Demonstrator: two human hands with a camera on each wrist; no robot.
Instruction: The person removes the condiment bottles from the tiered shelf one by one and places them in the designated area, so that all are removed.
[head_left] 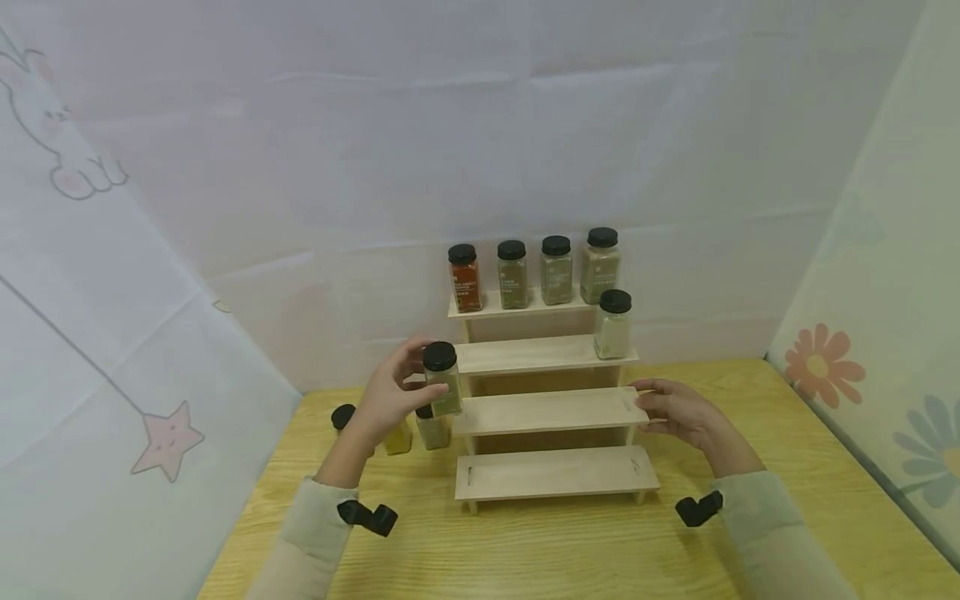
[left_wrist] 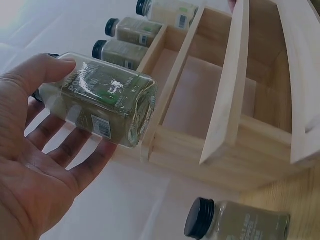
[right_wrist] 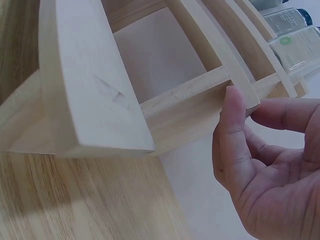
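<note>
My left hand [head_left: 390,390] holds a spice jar [head_left: 444,393] upright by the left end of a stepped wooden rack [head_left: 555,473]. The jar is square glass with a black lid and grey-green powder. In the left wrist view, the thumb lies on one side of the jar [left_wrist: 100,92] and the fingers curl under the other. My right hand [head_left: 678,412] pinches the right end of the rack's second step from the bottom [head_left: 551,412]; the right wrist view shows thumb and forefinger at that board's corner [right_wrist: 245,97].
Along the top step stand a red-filled jar [head_left: 466,283] and several grey-green ones [head_left: 513,279]. A pale jar [head_left: 612,329] stands at the right of the step below. Behind my left arm, more jars, including a yellow one [head_left: 399,437], stand on the wooden table [head_left: 540,554]. A cloth wall [head_left: 360,167] rises behind.
</note>
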